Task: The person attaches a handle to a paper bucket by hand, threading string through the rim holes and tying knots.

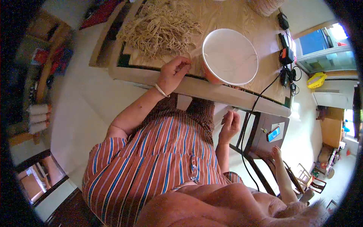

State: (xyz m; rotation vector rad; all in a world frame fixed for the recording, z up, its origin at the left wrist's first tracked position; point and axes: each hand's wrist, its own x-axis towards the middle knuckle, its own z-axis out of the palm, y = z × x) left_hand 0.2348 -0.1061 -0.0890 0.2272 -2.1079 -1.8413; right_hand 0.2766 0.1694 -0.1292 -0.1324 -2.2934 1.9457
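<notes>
My left hand (174, 73), with a pale bracelet at the wrist, is at the near edge of the table, fingers curled into a pinch. Whatever lies between its fingertips is too small to make out. Just beyond it spreads a loose heap of thin, tan, straw-like strands (160, 30). To the right of that hand stands a white-lined bucket (230, 56) with an orange outside, close to the edge. Below the tabletop, in front of my body, my right hand (229, 126) is held with its fingers bent together; what it holds, if anything, cannot be seen.
A black cable (247, 125) hangs over the table edge (151, 77) from power adapters (286, 55) on the right. A woven tan object (264, 5) sits at the back. On a dark stool (268, 130) lies a lit phone (273, 134), with another person's bare limb (281, 172) nearby.
</notes>
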